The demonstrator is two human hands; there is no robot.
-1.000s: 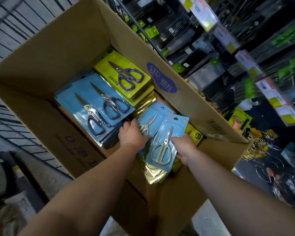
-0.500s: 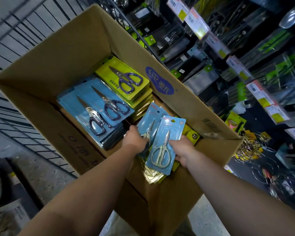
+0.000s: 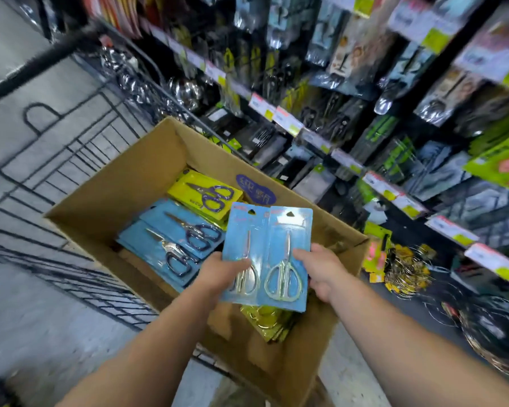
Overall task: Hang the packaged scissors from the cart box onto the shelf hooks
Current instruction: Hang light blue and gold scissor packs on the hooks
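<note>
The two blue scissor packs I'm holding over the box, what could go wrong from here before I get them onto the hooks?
1. The left hand and right hand each grip only the lower part of a blue scissor pack; the tall cards could tip or slip back into the cardboard box.
2. The two cards overlap at their inner edges, so they may snag when separated.
3. The hang holes are small and the shelf hooks look crowded, so threading one-handed may miss.
</note>
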